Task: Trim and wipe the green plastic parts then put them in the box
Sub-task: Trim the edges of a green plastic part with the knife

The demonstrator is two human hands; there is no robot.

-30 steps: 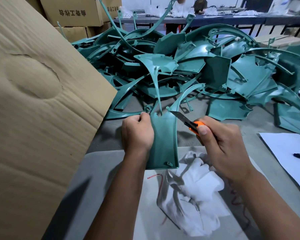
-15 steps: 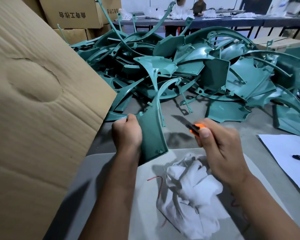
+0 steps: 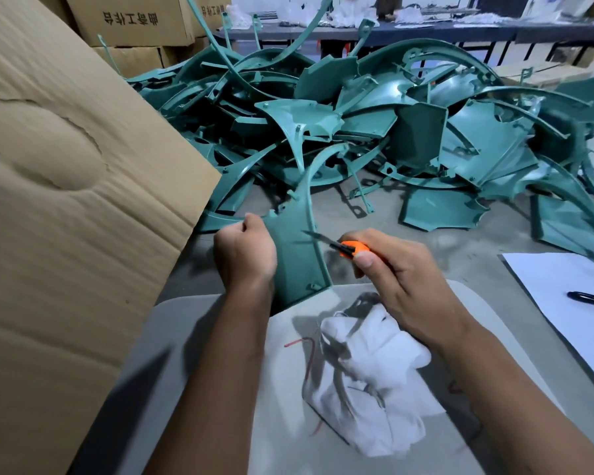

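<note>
Near the worktop's front edge, left hand [image 3: 244,253] has turned the gripped part [image 3: 297,250] upright; right hand [image 3: 396,274], clutching the knife [image 3: 336,245], brings its blade back against the edge, so trimming continues.

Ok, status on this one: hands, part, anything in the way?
Left hand grips part. Right hand holds knife, blade at part's edge. Rag unused below. Nothing blocking.

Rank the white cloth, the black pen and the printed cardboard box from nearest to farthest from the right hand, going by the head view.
From the right hand:
1. White cloth, just below the hand, on the grey mat.
2. Black pen, off to the right on the white paper.
3. Printed cardboard box, far back at the upper left, behind the pile.
</note>
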